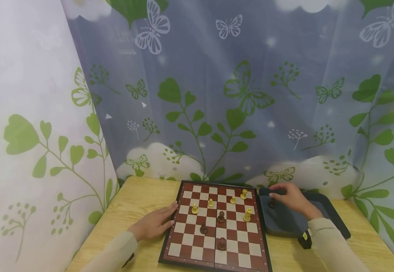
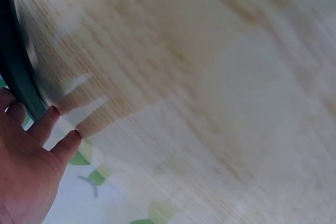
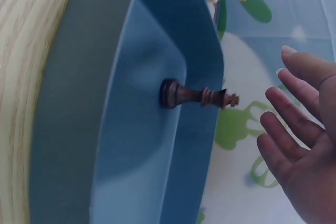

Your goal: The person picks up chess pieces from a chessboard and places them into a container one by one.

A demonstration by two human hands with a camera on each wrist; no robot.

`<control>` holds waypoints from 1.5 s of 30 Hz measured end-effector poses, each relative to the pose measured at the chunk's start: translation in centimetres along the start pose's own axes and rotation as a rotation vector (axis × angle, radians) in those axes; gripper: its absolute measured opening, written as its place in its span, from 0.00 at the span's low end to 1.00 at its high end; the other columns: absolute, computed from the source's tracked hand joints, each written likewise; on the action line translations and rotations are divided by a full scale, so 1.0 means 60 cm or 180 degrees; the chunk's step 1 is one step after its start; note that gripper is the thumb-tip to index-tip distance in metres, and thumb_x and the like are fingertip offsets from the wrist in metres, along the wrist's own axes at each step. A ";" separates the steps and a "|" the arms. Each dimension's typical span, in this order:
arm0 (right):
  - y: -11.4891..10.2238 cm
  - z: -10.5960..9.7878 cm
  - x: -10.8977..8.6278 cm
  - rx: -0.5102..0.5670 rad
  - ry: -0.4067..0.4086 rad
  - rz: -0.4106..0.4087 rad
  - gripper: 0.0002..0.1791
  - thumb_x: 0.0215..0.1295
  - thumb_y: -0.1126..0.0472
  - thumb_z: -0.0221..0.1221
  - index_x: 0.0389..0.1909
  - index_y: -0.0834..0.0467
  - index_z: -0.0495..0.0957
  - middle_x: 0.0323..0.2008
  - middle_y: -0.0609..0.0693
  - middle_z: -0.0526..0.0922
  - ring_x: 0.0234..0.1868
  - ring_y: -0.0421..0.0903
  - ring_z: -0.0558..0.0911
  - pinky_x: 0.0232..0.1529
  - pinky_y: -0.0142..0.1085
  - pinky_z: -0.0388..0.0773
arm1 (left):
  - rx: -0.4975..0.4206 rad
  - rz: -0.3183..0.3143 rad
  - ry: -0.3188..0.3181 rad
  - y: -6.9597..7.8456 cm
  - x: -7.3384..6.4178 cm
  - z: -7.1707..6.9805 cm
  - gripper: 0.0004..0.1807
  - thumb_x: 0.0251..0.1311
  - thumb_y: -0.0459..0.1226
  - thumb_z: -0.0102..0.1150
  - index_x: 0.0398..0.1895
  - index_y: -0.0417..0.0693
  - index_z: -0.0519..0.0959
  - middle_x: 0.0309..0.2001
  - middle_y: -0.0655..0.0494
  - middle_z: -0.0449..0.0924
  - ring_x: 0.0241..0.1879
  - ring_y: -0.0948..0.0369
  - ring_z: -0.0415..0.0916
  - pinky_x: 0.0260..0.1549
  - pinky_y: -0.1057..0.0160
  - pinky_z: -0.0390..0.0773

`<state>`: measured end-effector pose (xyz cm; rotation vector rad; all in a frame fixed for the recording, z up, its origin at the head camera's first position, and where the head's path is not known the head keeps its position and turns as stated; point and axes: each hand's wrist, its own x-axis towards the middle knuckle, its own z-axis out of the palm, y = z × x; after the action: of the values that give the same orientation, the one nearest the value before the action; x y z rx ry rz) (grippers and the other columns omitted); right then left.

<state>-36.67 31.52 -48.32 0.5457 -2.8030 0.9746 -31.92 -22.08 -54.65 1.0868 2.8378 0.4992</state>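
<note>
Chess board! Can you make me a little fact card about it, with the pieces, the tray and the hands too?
Board: red and white squares, on a wooden table
Yellow pieces: five, all on the board
Dark pieces: three on the board
Tray: right of the board
In the tray: one dark king, standing
Left hand: at the board's left edge
Right hand: over the tray, near the king, not touching it
Backdrop: butterflies and leaves
</note>
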 end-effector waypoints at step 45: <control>-0.111 0.105 -0.039 0.0424 -0.0617 -0.0206 0.18 0.70 0.57 0.64 0.57 0.62 0.82 0.56 0.58 0.83 0.61 0.65 0.77 0.58 0.62 0.75 | 0.0078 -0.0087 0.0168 -0.005 -0.001 0.014 0.34 0.81 0.52 0.39 0.81 0.44 0.54 0.81 0.48 0.52 0.74 0.46 0.63 0.70 0.43 0.66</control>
<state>-31.99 23.47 -49.94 0.7825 -2.8788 1.1596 -31.90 -22.10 -55.52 1.0528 2.9076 0.4999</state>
